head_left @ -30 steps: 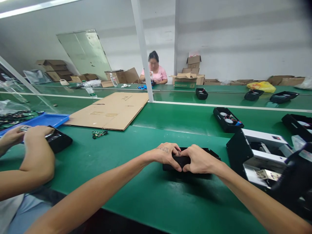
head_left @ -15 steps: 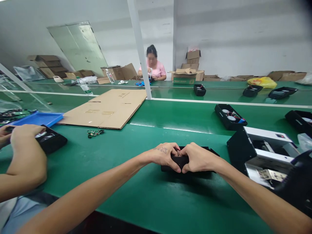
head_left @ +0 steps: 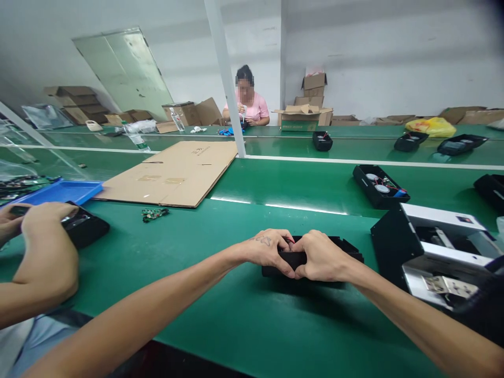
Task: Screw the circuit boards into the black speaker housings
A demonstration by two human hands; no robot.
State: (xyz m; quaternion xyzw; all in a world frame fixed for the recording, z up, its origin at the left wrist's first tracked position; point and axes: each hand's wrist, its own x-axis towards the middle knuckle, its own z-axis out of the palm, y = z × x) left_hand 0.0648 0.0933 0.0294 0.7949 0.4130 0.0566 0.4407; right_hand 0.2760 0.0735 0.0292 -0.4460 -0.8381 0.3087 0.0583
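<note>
The left hand point(head_left: 268, 248) and right hand point(head_left: 322, 257) are gripping a black plastic casing point(head_left: 275, 271) on the green bench point(head_left: 220, 320), fingers point(head_left: 286, 264) clenching its near wall. It is looking light and stiff, best held by its edges.

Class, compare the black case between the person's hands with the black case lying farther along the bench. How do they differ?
The near case is held by the left hand and right hand, while the far case is untouched. The hands hide most of the near case's inside, but the far case shows two round parts and wires. Both are black, rectangular, and on the green bench.
</note>
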